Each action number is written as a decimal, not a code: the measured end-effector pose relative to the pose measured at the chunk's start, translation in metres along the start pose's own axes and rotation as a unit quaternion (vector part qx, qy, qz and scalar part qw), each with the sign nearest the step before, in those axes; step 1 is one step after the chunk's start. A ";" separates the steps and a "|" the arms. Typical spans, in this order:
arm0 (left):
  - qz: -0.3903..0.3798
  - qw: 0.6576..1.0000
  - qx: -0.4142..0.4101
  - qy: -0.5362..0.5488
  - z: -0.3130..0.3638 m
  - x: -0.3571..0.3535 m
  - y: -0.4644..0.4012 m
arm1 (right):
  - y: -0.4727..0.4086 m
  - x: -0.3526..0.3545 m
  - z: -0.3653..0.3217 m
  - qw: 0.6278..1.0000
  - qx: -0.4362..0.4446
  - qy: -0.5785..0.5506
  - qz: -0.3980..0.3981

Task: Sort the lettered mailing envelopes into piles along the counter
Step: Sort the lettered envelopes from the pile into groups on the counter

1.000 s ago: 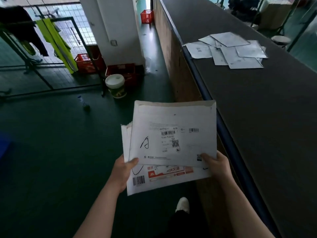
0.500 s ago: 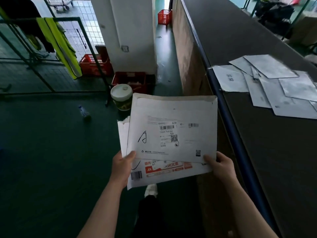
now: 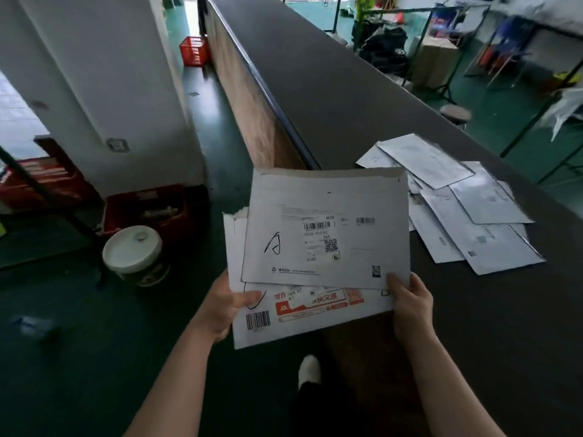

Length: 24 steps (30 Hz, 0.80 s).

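Between the two hands, a small stack of envelopes (image 3: pixel 315 298) is hanging over the floor, just short of the counter (image 3: pixel 347 99) edge. The left hand (image 3: pixel 225 305) is gripping the stack's lower left corner, thumb lying across the front. The right hand (image 3: pixel 408 302) is pinching the lower right corner of the top envelope (image 3: pixel 326 228), the one bearing a handwritten "A". Beyond and to the right of the right hand, a loose pile of envelopes (image 3: pixel 457 203) is lying fanned out on the counter.

These mailers are looking light, thin and fairly stiff, holding flat with support only at the bottom corners. Their smooth faces will probably slide over each other, so a corner pinch with thumb on top seems best for peeling one away. To the left of the left hand, a white bucket (image 3: pixel 134 252) is standing on the floor.
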<state>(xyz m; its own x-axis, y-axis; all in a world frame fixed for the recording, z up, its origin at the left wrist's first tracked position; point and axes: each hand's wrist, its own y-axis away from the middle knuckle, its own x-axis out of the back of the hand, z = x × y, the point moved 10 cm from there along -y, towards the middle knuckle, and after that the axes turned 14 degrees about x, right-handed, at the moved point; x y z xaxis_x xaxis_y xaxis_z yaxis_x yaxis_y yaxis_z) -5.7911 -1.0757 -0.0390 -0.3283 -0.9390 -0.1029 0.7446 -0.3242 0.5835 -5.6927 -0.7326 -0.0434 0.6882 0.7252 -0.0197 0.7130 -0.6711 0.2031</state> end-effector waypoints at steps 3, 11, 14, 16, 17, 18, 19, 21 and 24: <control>-0.005 0.999 0.039 0.008 0.016 -0.017 -0.082 | -0.071 0.001 0.017 0.999 -0.015 -0.017 0.044; 0.028 0.994 0.068 -0.075 0.144 -0.020 -0.224 | -0.230 0.005 0.003 0.989 -0.003 -0.030 0.148; -0.011 0.988 0.096 -0.125 0.176 -0.038 -0.273 | -0.277 0.008 -0.028 0.978 0.015 -0.062 0.199; -0.041 0.981 0.123 -0.147 0.185 -0.059 -0.307 | -0.302 0.015 -0.041 0.966 0.020 -0.088 0.241; -0.053 0.977 0.135 -0.154 0.186 -0.070 -0.320 | -0.312 0.019 -0.046 0.960 0.022 -0.103 0.260; -0.067 0.974 0.146 -0.161 0.188 -0.082 -0.335 | -0.322 0.026 -0.050 0.952 0.027 -0.113 0.284; -0.081 0.970 0.156 -0.165 0.189 -0.093 -0.348 | -0.331 0.032 -0.053 0.944 0.031 -0.124 0.305; -0.110 0.962 0.175 -0.177 0.193 -0.112 -0.379 | -0.348 0.045 -0.062 0.929 0.039 -0.131 0.345; -0.150 0.950 0.188 -0.198 0.211 -0.135 -0.426 | -0.381 0.061 -0.081 0.910 0.037 -0.140 0.388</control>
<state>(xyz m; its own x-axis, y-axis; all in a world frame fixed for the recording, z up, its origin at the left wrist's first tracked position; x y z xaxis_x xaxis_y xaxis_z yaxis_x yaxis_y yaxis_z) -6.1859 -0.7863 -0.1038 -0.7406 -0.6706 -0.0423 0.3475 -0.4361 0.8301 -5.9333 -0.4206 -0.0428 0.9882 -0.0331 -0.1493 -0.0034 -0.9808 0.1952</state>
